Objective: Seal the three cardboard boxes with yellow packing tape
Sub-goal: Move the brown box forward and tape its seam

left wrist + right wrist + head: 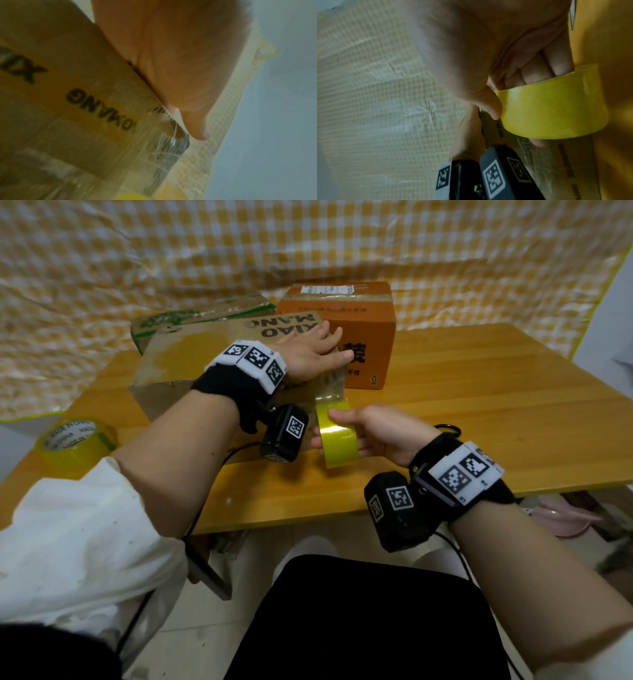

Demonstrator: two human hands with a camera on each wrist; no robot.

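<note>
Tape roll [337, 436] gripped in right hand [373, 433], strip running up onto the brown box [191, 350]; left hand [313, 352], fingers flat, presses it down. Mid-seal on this box, I'd say. Next: pull the strip taut and cut it.

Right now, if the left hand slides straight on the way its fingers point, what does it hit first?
Probably the orange box. The left hand lies flat on the brown box, fingers pointing right, already at the orange box's face; depth between them is unclear.

The green-printed brown cardboard box [191, 318] is largely hidden behind the plain brown cardboard box [191, 354]. In the left wrist view, lettering is blurred. Fingers [537, 70] are concealed inside the yellow tape roll [553, 108].
</note>
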